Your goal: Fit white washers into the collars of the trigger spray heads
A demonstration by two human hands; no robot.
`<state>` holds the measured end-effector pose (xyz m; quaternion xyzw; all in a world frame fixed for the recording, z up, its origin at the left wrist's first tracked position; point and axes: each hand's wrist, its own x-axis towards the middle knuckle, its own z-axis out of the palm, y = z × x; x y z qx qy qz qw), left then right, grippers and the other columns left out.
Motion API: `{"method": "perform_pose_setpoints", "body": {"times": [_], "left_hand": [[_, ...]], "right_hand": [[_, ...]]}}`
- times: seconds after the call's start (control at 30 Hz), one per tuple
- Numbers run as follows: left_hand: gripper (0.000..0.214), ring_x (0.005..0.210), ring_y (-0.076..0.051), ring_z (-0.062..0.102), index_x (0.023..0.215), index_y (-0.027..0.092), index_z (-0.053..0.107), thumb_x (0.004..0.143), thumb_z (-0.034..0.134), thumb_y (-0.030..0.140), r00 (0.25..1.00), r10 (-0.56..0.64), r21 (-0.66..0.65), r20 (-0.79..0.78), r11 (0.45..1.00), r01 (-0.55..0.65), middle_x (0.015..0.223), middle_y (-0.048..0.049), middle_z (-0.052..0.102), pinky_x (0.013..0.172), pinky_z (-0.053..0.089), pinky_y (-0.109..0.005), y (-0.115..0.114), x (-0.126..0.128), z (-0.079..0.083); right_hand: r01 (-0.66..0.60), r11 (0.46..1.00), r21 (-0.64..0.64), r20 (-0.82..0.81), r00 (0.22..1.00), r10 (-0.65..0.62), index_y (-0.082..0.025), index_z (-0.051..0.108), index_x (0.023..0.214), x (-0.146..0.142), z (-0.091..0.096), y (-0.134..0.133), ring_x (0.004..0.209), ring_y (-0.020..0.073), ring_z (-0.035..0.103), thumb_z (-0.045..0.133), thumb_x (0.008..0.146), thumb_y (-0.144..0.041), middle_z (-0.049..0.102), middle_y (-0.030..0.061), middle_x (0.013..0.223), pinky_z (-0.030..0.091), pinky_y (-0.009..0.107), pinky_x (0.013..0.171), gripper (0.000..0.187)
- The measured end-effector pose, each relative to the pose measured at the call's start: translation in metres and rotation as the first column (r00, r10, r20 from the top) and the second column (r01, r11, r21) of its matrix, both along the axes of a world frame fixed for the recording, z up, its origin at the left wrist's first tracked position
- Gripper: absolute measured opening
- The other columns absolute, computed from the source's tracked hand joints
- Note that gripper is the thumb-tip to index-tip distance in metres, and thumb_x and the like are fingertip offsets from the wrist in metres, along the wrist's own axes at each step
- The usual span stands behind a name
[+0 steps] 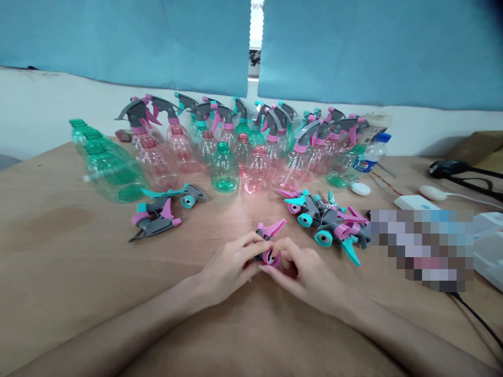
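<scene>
A grey and pink spray head [275,227] is between my two hands, low over the front middle of the table, its pink collar ring facing me. My left hand [234,262] closes its fingers round the grey body from the left. My right hand [304,266] has thumb and fingertips pinched at the pink collar; its fingers partly cover the opening. To the left lie a few loose spray heads [159,222], grey with pink or turquoise parts. A heap of similar spray heads [324,217] lies to the right of my right hand.
Behind stand rows of clear pink and green bottles, some topped with spray heads, others uncapped, such as a green bottle [225,170]. At the right are a blue-capped drink bottle [375,152], white round objects, cables and a blurred-out patch. Blue curtains [126,42] hang behind.
</scene>
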<state>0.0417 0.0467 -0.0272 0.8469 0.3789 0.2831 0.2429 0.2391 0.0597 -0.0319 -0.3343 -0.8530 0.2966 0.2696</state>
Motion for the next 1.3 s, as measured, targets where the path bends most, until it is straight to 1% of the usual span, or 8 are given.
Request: {"method": "perform_pose_setpoints", "body": {"times": [0.2,0.33,0.43,0.63,0.77,0.97,1.17,1.3], "left_hand": [[0.017,0.085,-0.016,0.056,0.104,0.018,0.058,0.09,0.05,0.012,0.999,0.001,-0.012,-0.032,1.0,-0.002,0.101,-0.0051,0.056,0.073,0.047,-0.027,-0.001,0.001,0.002],[0.014,0.084,-0.016,0.056,0.102,0.017,0.059,0.091,0.051,0.015,1.0,-0.012,-0.008,-0.028,1.0,0.012,0.099,-0.0052,0.055,0.074,0.048,-0.027,-0.001,0.001,0.003],[0.02,0.082,-0.014,0.056,0.11,0.017,0.058,0.091,0.052,0.015,1.0,-0.002,0.008,-0.008,1.0,0.002,0.098,-0.0045,0.055,0.072,0.048,-0.025,0.0,0.001,0.002],[0.032,0.081,-0.013,0.055,0.116,0.022,0.056,0.088,0.053,0.007,0.999,0.034,0.016,0.023,0.999,-0.034,0.098,-0.0019,0.054,0.071,0.048,-0.023,0.002,-0.001,-0.001],[0.032,0.082,-0.013,0.056,0.119,0.023,0.055,0.089,0.054,0.011,0.998,0.061,0.023,0.027,0.998,-0.061,0.097,-0.0016,0.055,0.072,0.048,-0.024,0.003,-0.002,-0.001],[0.029,0.08,-0.013,0.057,0.118,0.023,0.057,0.089,0.058,0.023,0.997,0.077,0.047,0.006,0.996,-0.077,0.098,-0.0018,0.056,0.073,0.049,-0.025,0.002,-0.001,-0.002],[0.032,0.087,-0.015,0.058,0.122,0.022,0.054,0.09,0.057,0.024,0.997,0.073,0.08,0.005,0.994,-0.074,0.103,-0.0035,0.057,0.078,0.05,-0.028,0.002,-0.001,-0.004],[0.034,0.084,-0.014,0.058,0.121,0.022,0.055,0.088,0.06,0.022,0.995,0.104,0.063,0.009,0.993,-0.104,0.101,-0.0028,0.057,0.077,0.05,-0.027,0.002,-0.001,-0.003]], "right_hand": [[-0.022,0.998,0.055,0.025,0.999,0.021,-0.019,0.052,0.092,0.0,0.004,0.0,0.048,0.0083,0.042,0.055,0.089,-0.027,0.043,-0.0077,0.057,0.029,0.02,0.049,0.01],[-0.032,0.996,0.086,0.02,0.999,0.03,-0.02,0.048,0.082,0.0,0.002,0.003,0.048,0.0079,0.041,0.055,0.089,-0.028,0.043,-0.0074,0.057,0.028,0.02,0.049,0.013],[-0.029,0.995,0.093,-0.01,1.0,0.03,-0.021,0.042,0.073,0.0,-0.001,0.007,0.05,0.0078,0.043,0.056,0.089,-0.03,0.045,-0.0066,0.059,0.029,0.02,0.049,0.023],[-0.011,1.0,0.006,-0.045,0.999,0.011,-0.021,0.042,0.075,0.002,-0.006,0.011,0.05,0.008,0.041,0.058,0.088,-0.038,0.044,-0.0071,0.059,0.032,0.019,0.05,0.026],[0.007,0.998,-0.06,-0.032,0.999,-0.009,-0.02,0.047,0.078,0.003,-0.005,0.012,0.051,0.0085,0.043,0.059,0.087,-0.039,0.047,-0.0068,0.059,0.032,0.019,0.049,0.024],[-0.005,0.998,-0.062,-0.001,1.0,0.005,-0.02,0.05,0.079,0.006,-0.001,0.014,0.056,0.0104,0.048,0.047,0.094,-0.038,0.054,-0.0036,0.064,0.034,0.022,0.054,0.024],[-0.016,0.998,-0.061,-0.023,1.0,0.015,-0.019,0.057,0.082,0.007,0.001,0.016,0.058,0.0099,0.05,0.045,0.096,-0.036,0.059,-0.0019,0.069,0.037,0.022,0.056,0.025],[-0.003,0.995,-0.102,-0.083,0.997,-0.006,-0.019,0.059,0.082,0.008,0.001,0.016,0.055,0.0094,0.05,0.047,0.094,-0.036,0.058,-0.0021,0.068,0.038,0.021,0.053,0.024]]}}
